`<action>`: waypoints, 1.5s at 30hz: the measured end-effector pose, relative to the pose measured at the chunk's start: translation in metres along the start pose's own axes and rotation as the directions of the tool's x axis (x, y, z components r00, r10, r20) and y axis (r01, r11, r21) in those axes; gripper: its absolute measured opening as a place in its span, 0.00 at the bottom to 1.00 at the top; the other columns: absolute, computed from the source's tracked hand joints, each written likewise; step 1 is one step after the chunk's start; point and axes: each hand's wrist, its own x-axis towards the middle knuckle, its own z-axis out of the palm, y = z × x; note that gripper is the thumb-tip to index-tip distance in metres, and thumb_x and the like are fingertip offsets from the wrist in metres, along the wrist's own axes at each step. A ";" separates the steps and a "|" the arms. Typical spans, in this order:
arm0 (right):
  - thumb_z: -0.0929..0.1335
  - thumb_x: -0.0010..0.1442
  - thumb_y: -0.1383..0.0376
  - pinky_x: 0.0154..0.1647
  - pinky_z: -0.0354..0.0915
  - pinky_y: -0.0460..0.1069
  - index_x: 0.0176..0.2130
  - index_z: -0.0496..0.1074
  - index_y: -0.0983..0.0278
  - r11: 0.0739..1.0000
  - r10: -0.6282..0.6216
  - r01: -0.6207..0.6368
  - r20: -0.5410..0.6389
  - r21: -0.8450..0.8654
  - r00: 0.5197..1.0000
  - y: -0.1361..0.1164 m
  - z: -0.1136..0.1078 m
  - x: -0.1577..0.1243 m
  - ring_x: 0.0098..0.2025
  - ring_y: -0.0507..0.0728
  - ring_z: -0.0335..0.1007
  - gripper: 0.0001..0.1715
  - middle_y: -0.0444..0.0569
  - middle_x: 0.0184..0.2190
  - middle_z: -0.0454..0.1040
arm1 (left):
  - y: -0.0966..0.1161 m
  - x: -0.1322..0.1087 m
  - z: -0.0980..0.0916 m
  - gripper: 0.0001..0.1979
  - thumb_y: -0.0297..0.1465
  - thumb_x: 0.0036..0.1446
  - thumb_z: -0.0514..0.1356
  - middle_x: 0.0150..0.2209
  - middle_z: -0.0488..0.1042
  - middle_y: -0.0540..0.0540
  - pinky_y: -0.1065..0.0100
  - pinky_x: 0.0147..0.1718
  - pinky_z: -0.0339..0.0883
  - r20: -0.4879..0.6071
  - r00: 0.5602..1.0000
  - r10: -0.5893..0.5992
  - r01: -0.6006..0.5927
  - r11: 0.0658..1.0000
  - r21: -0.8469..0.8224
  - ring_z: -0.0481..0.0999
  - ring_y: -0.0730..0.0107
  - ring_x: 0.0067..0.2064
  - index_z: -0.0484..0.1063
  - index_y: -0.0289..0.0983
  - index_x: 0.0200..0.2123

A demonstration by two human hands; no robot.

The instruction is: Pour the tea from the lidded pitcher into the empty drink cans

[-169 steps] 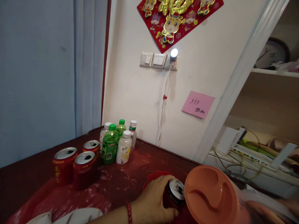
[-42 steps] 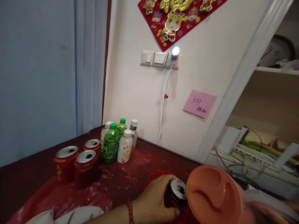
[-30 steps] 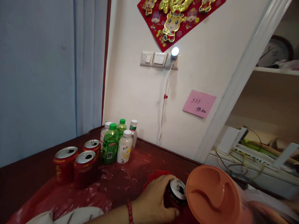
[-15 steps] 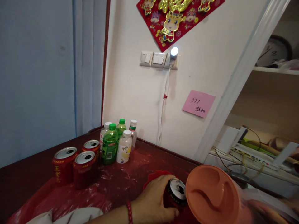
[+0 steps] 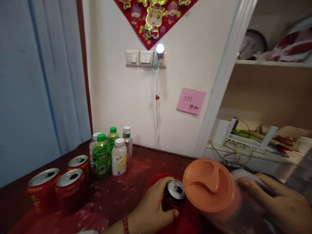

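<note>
Head cam: L hand [image 5: 151, 204] has fingers [image 5: 171, 213] round 1 can [image 5: 174, 195], base unclear; R hand [image 5: 281, 201] blurry, can't tell its grip.

You were in what looked like a home: a blue curtain [image 5: 60, 74] hung at the left of the frame, a red cartoon-animal decoration [image 5: 154, 19] adorned the wall [image 5: 117, 91] at top centre, a small lamp [image 5: 160, 49] glowed at the socket [image 5: 165, 60] below, and a clock [image 5: 254, 45] and router [image 5: 243, 144] sat on shelves [image 5: 268, 63] at right.
</note>
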 end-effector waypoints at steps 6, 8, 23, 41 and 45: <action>0.73 0.51 0.39 0.23 0.55 0.45 0.26 0.74 0.63 0.973 -0.015 0.014 0.006 0.229 1.000 0.011 0.015 0.001 0.25 0.55 0.61 0.30 0.43 0.24 0.68 | -0.006 0.002 0.000 0.35 0.31 0.50 0.68 0.63 0.70 0.38 0.49 0.65 0.59 0.005 1.000 0.029 -0.029 1.000 0.002 0.69 0.47 0.63 0.64 0.40 0.62; 0.73 0.52 0.38 0.23 0.55 0.45 0.25 0.72 0.63 0.953 0.009 0.005 -0.046 0.303 0.999 0.019 0.022 0.003 0.25 0.54 0.59 0.32 0.42 0.22 0.64 | -0.008 0.002 -0.001 0.36 0.33 0.52 0.67 0.64 0.68 0.37 0.48 0.66 0.56 0.018 1.000 0.019 -0.019 0.999 0.027 0.66 0.46 0.65 0.63 0.40 0.64; 0.70 0.72 0.53 0.25 0.64 0.44 0.38 0.71 0.67 0.666 0.193 0.051 -0.238 0.744 0.952 0.055 0.087 0.008 0.25 0.50 0.65 0.19 0.41 0.29 0.68 | -0.032 0.004 -0.003 0.43 0.45 0.55 0.70 0.69 0.63 0.37 0.45 0.68 0.55 0.014 1.000 0.004 -0.005 0.997 0.081 0.59 0.41 0.71 0.58 0.44 0.69; 0.70 0.72 0.51 0.31 0.68 0.47 0.37 0.71 0.66 0.683 0.056 0.128 -0.227 0.719 0.972 0.061 0.100 0.007 0.28 0.52 0.67 0.21 0.42 0.30 0.69 | -0.038 0.004 -0.004 0.41 0.40 0.58 0.68 0.71 0.61 0.36 0.45 0.69 0.52 0.033 0.999 -0.010 0.008 0.997 0.075 0.60 0.45 0.71 0.55 0.43 0.70; 0.72 0.69 0.54 0.45 0.67 0.55 0.51 0.69 0.65 0.730 0.006 0.304 -0.450 0.612 0.893 0.044 0.078 0.010 0.43 0.59 0.69 0.20 0.49 0.44 0.69 | -0.028 0.005 -0.004 0.42 0.46 0.53 0.70 0.67 0.68 0.37 0.44 0.67 0.58 -0.025 0.999 -0.020 0.022 0.995 0.101 0.63 0.41 0.69 0.60 0.43 0.68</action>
